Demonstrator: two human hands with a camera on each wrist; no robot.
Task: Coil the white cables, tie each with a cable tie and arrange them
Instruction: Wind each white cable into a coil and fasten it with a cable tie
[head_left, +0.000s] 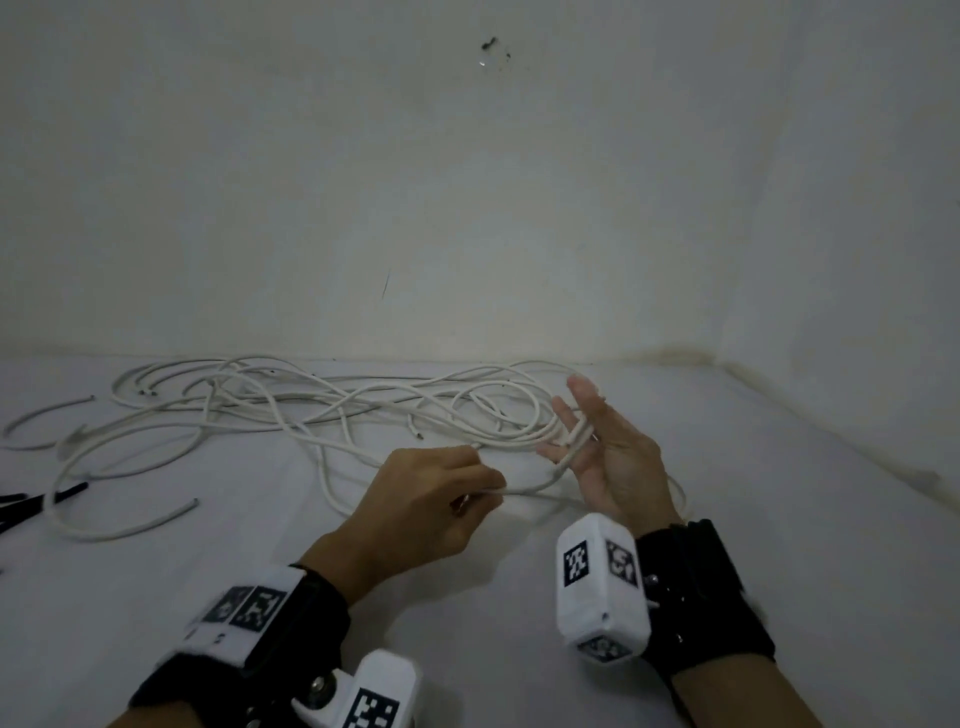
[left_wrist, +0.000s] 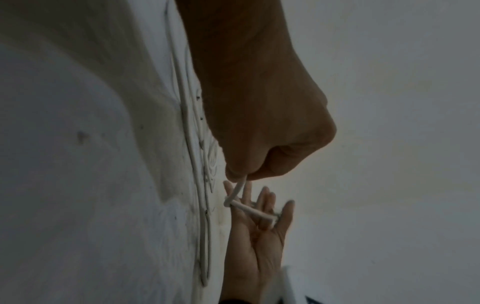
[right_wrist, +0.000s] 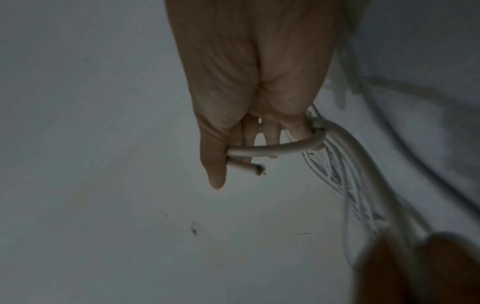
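Note:
A long white cable (head_left: 519, 491) runs between my hands above the white surface. My left hand (head_left: 431, 499) pinches it between thumb and fingertips (left_wrist: 235, 173), knuckles up. My right hand (head_left: 608, 457) stands palm-left with fingers spread. A loop of the cable (right_wrist: 275, 149) wraps across its fingers. The right thumb (right_wrist: 215, 164) pins the bare cut end (right_wrist: 258, 169) against the index finger. In the left wrist view the cable (left_wrist: 246, 208) crosses the right palm (left_wrist: 254, 246). The rest of the cable trails into a loose tangle (head_left: 311, 400) behind my hands.
Short cut cable pieces (head_left: 47, 421) lie at the far left. Black cable ties (head_left: 31, 506) lie at the left edge. A pale wall (head_left: 467, 208) rises right behind the tangle, and a side wall (head_left: 857, 260) closes in on the right.

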